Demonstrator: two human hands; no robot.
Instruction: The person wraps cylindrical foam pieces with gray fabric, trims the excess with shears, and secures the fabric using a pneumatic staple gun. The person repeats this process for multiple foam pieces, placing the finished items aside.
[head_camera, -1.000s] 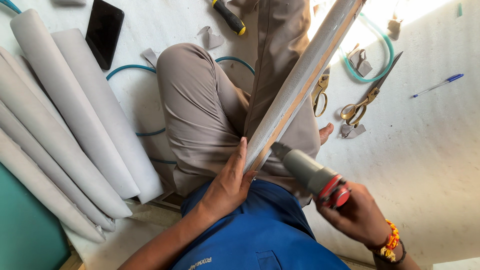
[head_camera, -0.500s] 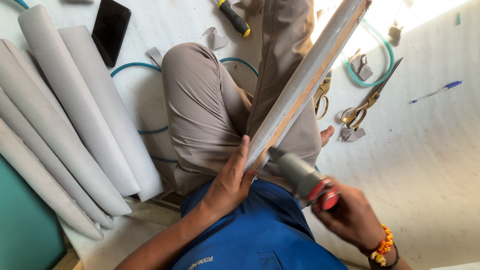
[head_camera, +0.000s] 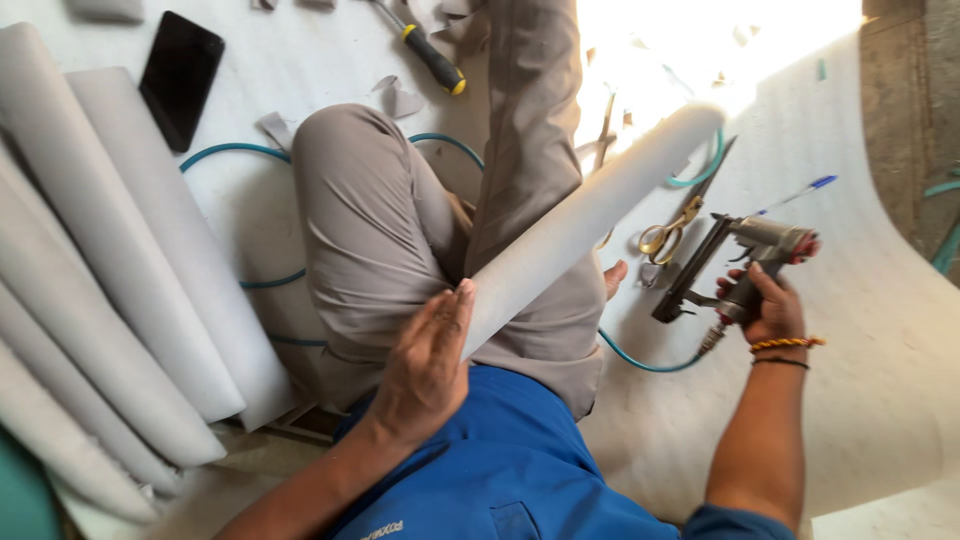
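Observation:
My left hand (head_camera: 428, 368) presses flat against the near end of a long piece wrapped in pale grey fabric (head_camera: 590, 220), which slants up to the right across my lap. Out to the right, my right hand (head_camera: 768, 305) grips a grey pneumatic staple gun (head_camera: 735, 262) with a black magazine, held above the white sheet on the floor. A teal air hose (head_camera: 640, 362) runs from the gun's base back toward my legs. The gun is well clear of the wrapped piece.
Several finished fabric-wrapped pieces (head_camera: 120, 290) lie side by side at the left. A black phone (head_camera: 180, 78), a yellow-and-black screwdriver (head_camera: 430, 58), gold-handled scissors (head_camera: 672, 232), a blue pen (head_camera: 800, 192) and fabric scraps (head_camera: 398, 98) lie on the white sheet (head_camera: 880, 360).
My right hand has swung the staple gun away from the near end of the wrapped piece, out to the right. The piece has turned, its wooden underside no longer showing.

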